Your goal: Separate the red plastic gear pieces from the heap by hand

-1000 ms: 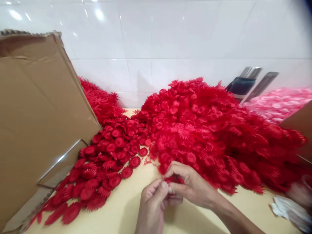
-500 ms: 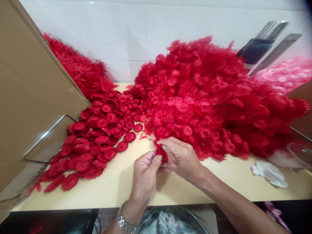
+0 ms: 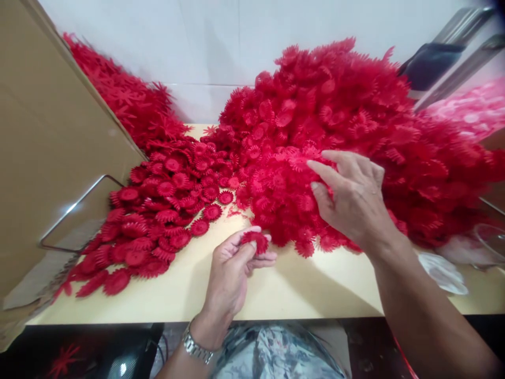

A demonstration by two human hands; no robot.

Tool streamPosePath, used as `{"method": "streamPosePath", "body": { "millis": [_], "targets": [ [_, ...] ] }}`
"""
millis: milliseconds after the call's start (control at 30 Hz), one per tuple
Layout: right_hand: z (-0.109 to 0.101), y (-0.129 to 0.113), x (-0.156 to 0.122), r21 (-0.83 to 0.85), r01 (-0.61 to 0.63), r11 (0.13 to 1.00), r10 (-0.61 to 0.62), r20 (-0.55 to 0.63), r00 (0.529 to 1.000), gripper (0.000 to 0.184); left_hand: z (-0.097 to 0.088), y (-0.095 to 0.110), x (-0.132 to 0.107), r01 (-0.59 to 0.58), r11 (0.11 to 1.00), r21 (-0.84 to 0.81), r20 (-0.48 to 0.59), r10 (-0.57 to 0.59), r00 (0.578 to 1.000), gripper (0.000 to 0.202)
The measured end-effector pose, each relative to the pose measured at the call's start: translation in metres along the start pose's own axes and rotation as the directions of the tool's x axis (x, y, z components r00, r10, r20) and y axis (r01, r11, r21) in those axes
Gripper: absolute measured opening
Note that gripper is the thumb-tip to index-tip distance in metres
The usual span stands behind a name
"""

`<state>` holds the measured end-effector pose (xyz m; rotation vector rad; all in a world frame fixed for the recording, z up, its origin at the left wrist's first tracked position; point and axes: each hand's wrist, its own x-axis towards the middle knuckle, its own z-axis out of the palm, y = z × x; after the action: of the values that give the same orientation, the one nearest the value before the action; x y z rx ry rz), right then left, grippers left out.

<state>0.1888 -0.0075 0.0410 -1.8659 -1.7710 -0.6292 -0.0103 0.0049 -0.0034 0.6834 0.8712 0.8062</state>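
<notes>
Between the thumb and fingers of my left hand (image 3: 232, 273) is a red fringed flower piece (image 3: 255, 241), held above the table's front. My right hand (image 3: 351, 197) hovers over or touches the large heap of loose red fringed pieces (image 3: 292, 205); its index finger and thumb are apart and nothing shows between them. Whether its fingertips touch the heap I cannot tell. To the left of my left hand lies a pile of thicker, cup-shaped red flower pieces (image 3: 145, 231), spilling toward the table edge.
A cardboard panel (image 3: 47, 131) with a bent metal wire (image 3: 74, 210) stands at the left. Star-shaped red pieces (image 3: 130, 105) lie behind it. At the right are pink pieces (image 3: 469, 113), metal strips (image 3: 460, 71) and crumpled white plastic (image 3: 444, 271). The yellow table (image 3: 158, 302) ends near my body.
My right hand has left the piece at my left hand and moved up and right to the large heap. My left hand keeps hold of the red flower piece.
</notes>
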Motion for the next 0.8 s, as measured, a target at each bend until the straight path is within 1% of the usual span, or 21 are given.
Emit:
{"method": "streamPosePath", "body": {
  "millis": [33,67,133,167,233,367,433,467,567,633,700,767,800],
  "targets": [
    [-0.002,-0.007,-0.004,0.102,0.017,0.995,-0.021,0.038,0.999,0.026,0.0,-0.001,0.0,0.006,1.0,-0.003,0.009,-0.006,1.0,0.014],
    [-0.002,-0.016,-0.008,0.235,0.028,0.972,-0.053,0.1,0.994,0.025,0.001,-0.002,0.0,0.01,1.0,-0.01,0.029,-0.009,1.0,0.011],
    [0.0,-0.035,-0.018,0.498,-0.002,0.867,-0.139,0.247,0.959,0.022,0.002,-0.005,-0.001,0.012,0.999,-0.049,0.086,-0.008,0.996,0.006],
    [0.004,-0.042,-0.022,0.587,-0.044,0.809,-0.173,0.308,0.935,0.019,0.002,-0.006,-0.002,0.017,0.997,-0.076,0.114,-0.008,0.993,0.009],
    [0.011,-0.053,-0.029,0.668,-0.132,0.732,-0.181,0.377,0.908,0.011,0.002,-0.009,-0.003,0.027,0.994,-0.106,0.156,-0.011,0.988,0.015],
    [0.02,-0.055,-0.037,0.712,-0.221,0.666,-0.13,0.403,0.906,0.009,0.0,-0.013,-0.004,-0.021,1.0,-0.021,0.175,0.024,0.984,0.013],
    [0.02,-0.056,-0.04,0.702,-0.207,0.681,-0.128,0.393,0.911,0.01,-0.001,-0.016,-0.003,-0.059,0.998,0.029,0.156,0.054,0.986,0.016],
    [0.021,-0.057,-0.041,0.682,-0.178,0.71,-0.128,0.374,0.919,0.012,-0.002,-0.017,-0.003,-0.075,0.996,0.049,0.142,0.067,0.988,0.017],
    [0.023,-0.062,-0.046,0.567,-0.04,0.823,-0.139,0.269,0.953,0.02,-0.003,-0.02,-0.004,-0.11,0.989,0.095,0.102,0.1,0.99,0.017],
    [0.025,-0.062,-0.048,0.468,0.045,0.882,-0.147,0.183,0.972,0.022,-0.002,-0.02,-0.006,-0.109,0.988,0.108,0.078,0.101,0.992,0.014],
    [0.027,-0.053,-0.044,0.333,0.1,0.938,-0.129,0.067,0.989,0.023,-0.002,-0.018,-0.008,-0.086,0.99,0.116,0.044,0.082,0.996,0.011],
    [0.025,-0.037,-0.036,0.154,0.087,0.984,-0.083,-0.033,0.996,0.026,-0.002,-0.015,-0.01,-0.056,0.992,0.115,0.006,0.056,0.998,0.01],
    [0.023,-0.028,-0.031,0.068,0.065,0.996,-0.061,-0.059,0.996,0.027,-0.002,-0.013,-0.01,-0.04,0.993,0.108,-0.007,0.041,0.999,0.009]
  ]
}}
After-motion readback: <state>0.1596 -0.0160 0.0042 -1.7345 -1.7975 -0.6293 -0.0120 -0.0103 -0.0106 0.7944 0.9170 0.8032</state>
